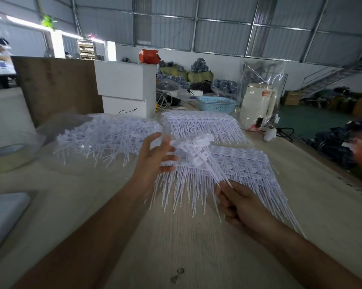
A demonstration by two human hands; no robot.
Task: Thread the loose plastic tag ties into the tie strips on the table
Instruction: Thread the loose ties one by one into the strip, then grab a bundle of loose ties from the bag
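My right hand (236,202) pinches the thin tails of a small bunch of white tag ties (201,152), whose heads fan out up and to the left. My left hand (157,158) hovers with spread, blurred fingers beside those heads. Under them lies a flat stack of tie strips (244,163) with tails hanging toward me. A second stack of strips (199,122) lies farther back. A tangled heap of loose ties (107,136) sits to the left of the stacks.
The wooden table (176,236) stretches toward me. White boxes (126,88) and a brown board (57,84) stand behind the heap. A tape roll (7,157) is at left, a blue basket (216,103) and cream kettle (258,105) at back right.
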